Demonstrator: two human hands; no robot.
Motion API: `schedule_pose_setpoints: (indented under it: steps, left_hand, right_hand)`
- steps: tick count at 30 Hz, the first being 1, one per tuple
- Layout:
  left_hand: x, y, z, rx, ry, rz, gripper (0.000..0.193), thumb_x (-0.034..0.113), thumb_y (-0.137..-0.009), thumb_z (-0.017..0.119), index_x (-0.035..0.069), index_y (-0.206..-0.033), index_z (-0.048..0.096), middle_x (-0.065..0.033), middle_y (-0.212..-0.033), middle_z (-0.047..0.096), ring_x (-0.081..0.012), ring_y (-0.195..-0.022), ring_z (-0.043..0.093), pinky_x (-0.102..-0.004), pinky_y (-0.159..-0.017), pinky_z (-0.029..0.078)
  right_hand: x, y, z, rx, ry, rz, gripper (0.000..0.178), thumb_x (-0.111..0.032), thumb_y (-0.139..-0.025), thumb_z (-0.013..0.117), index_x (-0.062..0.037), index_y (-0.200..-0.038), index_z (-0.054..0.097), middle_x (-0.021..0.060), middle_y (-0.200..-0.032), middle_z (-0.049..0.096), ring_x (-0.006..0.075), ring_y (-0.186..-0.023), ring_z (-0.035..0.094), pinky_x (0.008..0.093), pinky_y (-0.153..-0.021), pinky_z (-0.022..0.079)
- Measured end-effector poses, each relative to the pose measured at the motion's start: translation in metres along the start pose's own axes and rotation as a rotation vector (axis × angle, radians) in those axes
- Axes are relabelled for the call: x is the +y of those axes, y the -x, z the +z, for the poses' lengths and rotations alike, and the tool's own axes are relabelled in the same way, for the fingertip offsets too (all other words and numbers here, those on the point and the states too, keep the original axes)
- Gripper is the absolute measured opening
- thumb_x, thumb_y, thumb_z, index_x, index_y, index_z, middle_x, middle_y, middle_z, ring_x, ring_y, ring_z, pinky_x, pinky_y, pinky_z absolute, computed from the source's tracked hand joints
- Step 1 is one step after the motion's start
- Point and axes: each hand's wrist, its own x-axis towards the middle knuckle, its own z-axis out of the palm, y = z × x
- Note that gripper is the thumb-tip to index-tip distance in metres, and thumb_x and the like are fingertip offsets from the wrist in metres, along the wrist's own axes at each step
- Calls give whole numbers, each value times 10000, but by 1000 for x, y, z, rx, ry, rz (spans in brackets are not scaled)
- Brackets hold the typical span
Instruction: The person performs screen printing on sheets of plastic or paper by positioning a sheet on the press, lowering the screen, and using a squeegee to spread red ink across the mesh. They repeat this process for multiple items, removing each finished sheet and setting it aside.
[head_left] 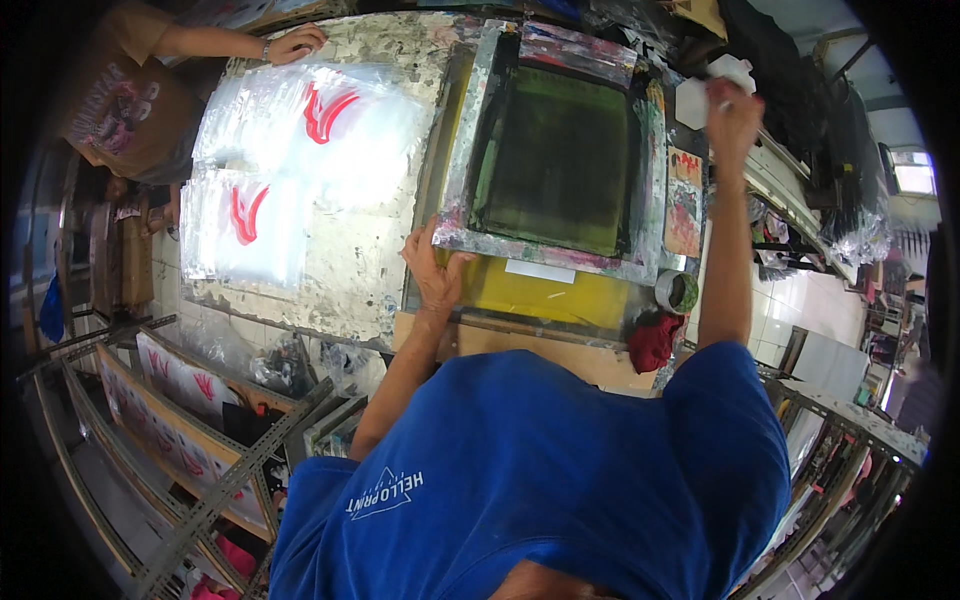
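Observation:
A silk-screen frame [545, 262] with a dark green mesh [560, 160] lies over a yellow board [590, 302] in front of me. My left hand [437, 275] grips the frame's near left corner, its thumb along the near edge. Stretched far to the right, my right hand [735, 118] has its fingers closed beside a white lumpy thing [733, 72]. Something reddish shows at its fingertips, too blurred to name. A white strip [540, 271] sits under the frame's near edge. Off the near right corner are a roll of tape [677, 292] and a dark red cloth [655, 343].
Left on the worn table [345, 245] lie clear plastic sheets [270, 130] with red brush-like marks. Another person's hand [297, 44] rests at their far edge. A paint-stained board [683, 200] stands right of the frame. Metal racks [190, 510] fill the lower left.

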Motion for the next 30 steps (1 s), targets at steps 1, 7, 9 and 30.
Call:
schedule_pose_setpoints:
  steps: [1,7,9,30]
  left_hand:
    - [-3,1,-6,18,-17,-10,858,510,-747,798,45,-1413,519,-176,-1166,527,-338,-1101,471,-464,-1002,324]
    - [-4,2,-4,9,-23,7,881,551,-738,786,41,-1407,523,-179,-1164,542,-344,-1112,472,-463,-1004,324]
    - [-4,1,-5,15,-26,12,878,554,-743,781,41,-1407,522,-180,-1167,543,-346,-1114,472,-464,-1004,324]
    - [3,0,0,-34,-7,-2,877,592,-763,746,32,-1397,519,-205,-1200,523,-359,-1143,451,-466,-1017,319]
  right_hand:
    - [-65,24,-19,-160,-347,29,103,-184,-813,714,-87,-827,744,103,-948,733,318,-939,668,424,-890,505]
    - [-165,168,-33,-756,-491,-165,134,-241,-811,740,-156,-903,785,74,-996,662,308,-1036,588,421,-850,527]
    - [-169,165,-25,-699,-486,-202,134,-246,-816,729,-168,-909,788,75,-988,657,314,-1034,584,431,-837,531]
    - [-121,91,70,-493,-316,-142,144,-157,-814,651,-105,-887,764,142,-901,685,376,-919,635,468,-810,533]
